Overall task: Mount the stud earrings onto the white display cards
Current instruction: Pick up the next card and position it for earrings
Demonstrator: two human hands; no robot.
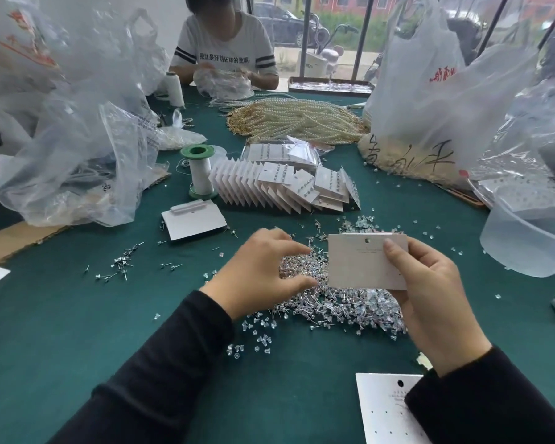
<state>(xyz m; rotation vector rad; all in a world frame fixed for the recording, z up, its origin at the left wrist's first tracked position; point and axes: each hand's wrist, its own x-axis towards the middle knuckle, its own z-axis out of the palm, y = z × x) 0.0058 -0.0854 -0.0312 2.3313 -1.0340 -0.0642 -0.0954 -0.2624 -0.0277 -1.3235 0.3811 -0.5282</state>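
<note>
Green cloth covers the bench in a jewellery workroom, where big clear plastic bags crowd both edges and a second person works at the far end beside a heap of pearl strands. Mid-bench, a fanned row of finished cards leans one on the next, probably so the mounted studs stay apart and easy to count. Closer in, a loose pile of stud earrings glitters with pale stones and thin metal posts, ringed by scattered clear backs. The right hand holds a blank white card just above the pile, thumb pressed on its face and fingers behind, tilted toward the wearer so its punched holes can be seen. The left hand hovers over the studs with fingers curled and tips drawn close, seemingly picking one out; whether it has one yet cannot be told. A spare card with a hanging hole and small dots lies at the near edge, partly under the right sleeve. Mounting on the held card appears not yet begun.
</note>
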